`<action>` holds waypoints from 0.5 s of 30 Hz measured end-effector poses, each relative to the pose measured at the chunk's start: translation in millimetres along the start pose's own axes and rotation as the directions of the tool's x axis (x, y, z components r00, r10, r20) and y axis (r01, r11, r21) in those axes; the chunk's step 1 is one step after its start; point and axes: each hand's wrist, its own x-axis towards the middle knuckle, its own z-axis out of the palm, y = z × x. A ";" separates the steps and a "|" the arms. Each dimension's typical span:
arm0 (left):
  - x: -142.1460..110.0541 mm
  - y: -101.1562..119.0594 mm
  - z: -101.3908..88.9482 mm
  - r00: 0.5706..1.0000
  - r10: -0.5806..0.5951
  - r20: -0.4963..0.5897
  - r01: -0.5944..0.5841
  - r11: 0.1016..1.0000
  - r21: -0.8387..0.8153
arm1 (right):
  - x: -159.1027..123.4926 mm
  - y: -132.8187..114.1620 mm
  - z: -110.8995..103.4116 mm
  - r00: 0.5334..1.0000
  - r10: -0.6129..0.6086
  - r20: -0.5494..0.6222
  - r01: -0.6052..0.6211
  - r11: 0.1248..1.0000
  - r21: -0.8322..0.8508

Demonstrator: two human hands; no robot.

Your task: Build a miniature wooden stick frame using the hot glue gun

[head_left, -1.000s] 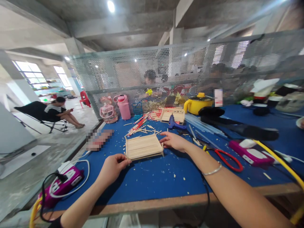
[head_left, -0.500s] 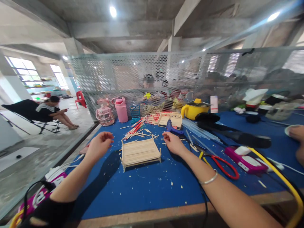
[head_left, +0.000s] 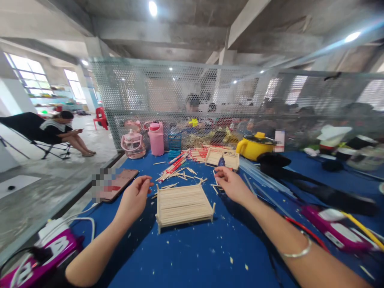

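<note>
A small tray-like frame of pale wooden sticks, with short posts at its corners, lies on the blue table between my hands. My left hand is just off its left side, fingers curled and the thumb pressed to them; anything pinched there is too small to make out. Beyond its right corner my right hand hovers with bent fingers close together, their grip unclear. Right behind those fingers is the blue glue gun, mostly hidden. A second stick frame and loose sticks lie farther back.
A phone lies left. Pink bottles and a yellow pot stand by the perforated screen. Clear glue sticks, purple power strips and cables lie at the sides. A person sits at left.
The view has shifted, so the frame appears lower and nearer. My left hand has come closer to its left edge, uncovering the phone. My right hand now covers more of the glue gun.
</note>
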 end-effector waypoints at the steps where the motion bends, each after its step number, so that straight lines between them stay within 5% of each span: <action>1: -1.9 1.5 0.3 1.000 0.001 0.008 -0.001 1.000 0.002 | 9.1 -7.1 -2.1 0.999 -0.033 0.030 0.035 0.999 -0.041; 9: -5.9 4.4 5.8 0.983 -0.126 0.133 0.140 0.985 -0.101 | 102.2 -52.5 24.9 0.936 -0.223 0.273 0.309 0.890 -0.335; 15: -8.0 2.4 7.9 0.985 -0.092 0.147 0.100 0.994 -0.050 | 150.6 -41.2 81.5 0.780 -0.295 0.552 0.553 0.738 -0.387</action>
